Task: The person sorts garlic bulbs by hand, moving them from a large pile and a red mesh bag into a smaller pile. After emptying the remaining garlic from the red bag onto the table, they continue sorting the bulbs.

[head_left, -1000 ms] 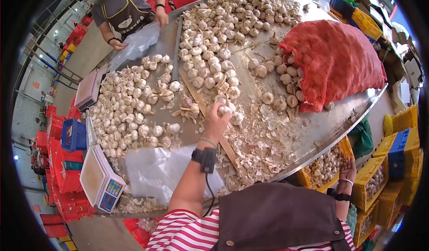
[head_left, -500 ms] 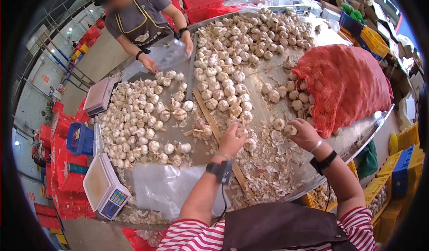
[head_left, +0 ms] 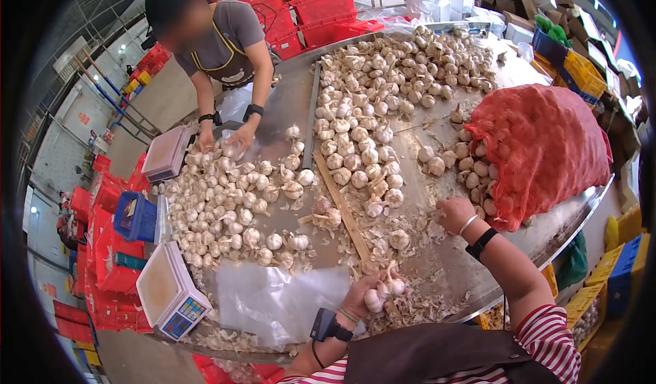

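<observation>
My left hand is low at the near edge of the metal table, fingers curled round a small cluster of garlic bulbs with stems pointing up. Farther right, my right hand is over the scattered skins, left of the red mesh bag. Its fingers are bent down, and whatever they hold, if anything, is hidden. Loose garlic spills from the bag's mouth just beyond that hand. A single bulb lies between my hands, near the wooden strip.
A large garlic heap covers the far table; another lies left of the strip. Clear plastic bags and a scale are at near left. Across the table, a co-worker's hands touch the left heap. A second scale stands there.
My left hand has drawn back toward me with garlic bulbs. My right hand has shifted slightly down in view; the bulb seen in it no longer shows. The co-worker's hands have moved onto the heap.
</observation>
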Motion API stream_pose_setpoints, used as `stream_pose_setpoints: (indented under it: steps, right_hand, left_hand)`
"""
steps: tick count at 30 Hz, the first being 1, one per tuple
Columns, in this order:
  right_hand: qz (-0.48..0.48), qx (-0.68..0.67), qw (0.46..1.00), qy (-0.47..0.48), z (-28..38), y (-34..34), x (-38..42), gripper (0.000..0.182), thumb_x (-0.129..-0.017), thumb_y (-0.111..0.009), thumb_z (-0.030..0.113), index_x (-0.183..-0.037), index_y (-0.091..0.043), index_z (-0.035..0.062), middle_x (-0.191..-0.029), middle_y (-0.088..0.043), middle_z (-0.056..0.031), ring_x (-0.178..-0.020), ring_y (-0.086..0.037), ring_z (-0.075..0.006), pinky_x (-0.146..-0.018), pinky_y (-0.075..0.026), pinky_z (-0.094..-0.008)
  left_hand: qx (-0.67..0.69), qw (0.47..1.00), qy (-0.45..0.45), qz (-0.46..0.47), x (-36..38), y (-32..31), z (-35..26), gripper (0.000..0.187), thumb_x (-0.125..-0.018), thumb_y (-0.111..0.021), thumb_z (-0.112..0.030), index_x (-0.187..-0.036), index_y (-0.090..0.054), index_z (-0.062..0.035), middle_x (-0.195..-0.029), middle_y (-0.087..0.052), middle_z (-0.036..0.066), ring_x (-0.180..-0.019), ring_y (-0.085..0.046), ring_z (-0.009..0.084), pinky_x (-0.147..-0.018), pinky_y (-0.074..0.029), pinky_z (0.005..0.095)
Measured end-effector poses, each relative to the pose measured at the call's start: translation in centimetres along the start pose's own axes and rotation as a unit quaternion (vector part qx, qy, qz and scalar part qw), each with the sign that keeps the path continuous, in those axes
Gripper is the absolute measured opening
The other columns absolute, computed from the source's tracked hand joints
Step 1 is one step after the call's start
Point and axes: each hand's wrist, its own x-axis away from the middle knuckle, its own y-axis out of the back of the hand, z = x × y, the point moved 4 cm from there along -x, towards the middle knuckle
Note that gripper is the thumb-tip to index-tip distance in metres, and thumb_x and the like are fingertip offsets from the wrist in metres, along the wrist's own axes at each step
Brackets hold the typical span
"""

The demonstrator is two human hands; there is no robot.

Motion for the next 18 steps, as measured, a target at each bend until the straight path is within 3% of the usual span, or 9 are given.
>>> stream_pose_setpoints:
  steps: [4,6,9,12,14,15,16,17,18]
  right_hand:
    - [-0.025,-0.080,0.996,0.004,3.7,4.7,1.4,0.027,-0.071,-0.073,0.027,-0.090,-0.067,0.0094,-0.081,-0.066,-0.0129,-0.076,-0.065,-0.0302,-0.069,-0.052,-0.0414]
    - [0.011,-0.314,0.949,0.026,6.8,6.3,2.9,0.031,-0.071,-0.077,0.027,-0.094,-0.068,0.0089,-0.082,-0.067,-0.0105,-0.073,-0.065,-0.0231,-0.067,-0.052,-0.0346]
    - [0.094,-0.396,0.904,0.131,11.2,6.8,6.0,0.040,-0.073,-0.079,0.022,-0.107,-0.065,0.0049,-0.093,-0.067,-0.0110,-0.082,-0.065,-0.0214,-0.072,-0.053,-0.0330]
    - [0.053,-0.394,0.902,0.170,11.7,6.1,7.9,0.045,-0.074,-0.079,0.021,-0.113,-0.063,0.0060,-0.098,-0.065,-0.0121,-0.087,-0.065,-0.0214,-0.074,-0.053,-0.0333]
    - [-0.027,-0.397,0.912,0.097,9.4,6.6,9.2,0.043,-0.077,-0.078,0.020,-0.115,-0.062,0.0065,-0.100,-0.064,-0.0116,-0.088,-0.065,-0.0204,-0.073,-0.053,-0.0329]
    - [-0.040,-0.394,0.915,0.080,8.1,6.8,10.2,0.043,-0.077,-0.078,0.020,-0.115,-0.062,0.0065,-0.100,-0.064,-0.0116,-0.088,-0.065,-0.0204,-0.073,-0.053,-0.0329]
    - [-0.041,-0.401,0.915,0.029,6.3,6.5,11.3,0.040,-0.079,-0.076,0.019,-0.114,-0.062,0.0061,-0.099,-0.064,-0.0112,-0.087,-0.065,-0.0199,-0.073,-0.053,-0.0323]
    - [-0.042,-0.409,0.911,-0.024,4.5,6.2,12.8,0.038,-0.080,-0.075,0.018,-0.113,-0.062,0.0057,-0.099,-0.065,-0.0108,-0.087,-0.065,-0.0194,-0.073,-0.053,-0.0318]
    - [-0.048,-0.405,0.911,-0.058,2.7,5.9,14.5,0.036,-0.081,-0.075,0.018,-0.113,-0.062,0.0050,-0.099,-0.066,-0.0103,-0.085,-0.065,-0.0194,-0.073,-0.053,-0.0314]
  left_hand:
    - [0.032,0.998,0.019,0.050,-1.3,-1.5,0.8,0.079,-0.093,-0.033,-0.065,-0.134,-0.042,0.0015,-0.125,-0.054,0.022,-0.108,-0.061,0.0269,-0.061,-0.055,0.0259]
    - [0.053,0.996,0.030,0.060,-1.8,-2.8,0.7,0.082,-0.091,-0.031,-0.069,-0.138,-0.039,-0.0020,-0.126,-0.053,0.021,-0.108,-0.061,0.0269,-0.061,-0.055,0.0259]
    - [0.105,0.987,0.045,0.113,-2.3,-4.2,0.5,0.082,-0.090,-0.029,-0.073,-0.142,-0.036,-0.0099,-0.125,-0.053,0.019,-0.106,-0.061,0.0271,-0.062,-0.055,0.0270]
    - [0.131,0.991,0.011,0.027,-2.3,-3.9,0.2,0.069,-0.093,-0.041,-0.060,-0.139,-0.036,-0.0089,-0.120,-0.056,0.016,-0.100,-0.063,0.0254,-0.061,-0.057,0.0269]
    - [0.127,0.989,-0.078,-0.017,-1.9,-2.2,-1.5,0.049,-0.090,-0.050,-0.040,-0.128,-0.045,-0.0082,-0.102,-0.060,0.011,-0.088,-0.062,0.0218,-0.055,-0.055,0.0269]
    - [0.253,0.963,-0.085,0.042,-2.3,-1.1,-2.8,0.037,-0.083,-0.054,-0.027,-0.114,-0.051,-0.0074,-0.087,-0.058,0.008,-0.075,-0.058,0.0181,-0.052,-0.052,0.0294]
    - [0.164,0.981,-0.105,0.012,-1.3,2.4,-5.4,0.032,-0.083,-0.055,-0.029,-0.108,-0.054,-0.0079,-0.085,-0.056,0.007,-0.078,-0.057,0.0170,-0.056,-0.053,0.0338]
    - [0.221,0.967,-0.128,0.003,0.4,-0.3,-9.1,0.030,-0.084,-0.055,-0.031,-0.103,-0.056,-0.0091,-0.084,-0.058,0.008,-0.078,-0.058,0.0175,-0.061,-0.054,0.0384]
    - [0.170,0.956,-0.240,-0.011,1.4,6.4,-11.5,0.033,-0.084,-0.056,-0.036,-0.104,-0.057,-0.0103,-0.091,-0.059,0.007,-0.084,-0.058,0.0184,-0.065,-0.055,0.0395]
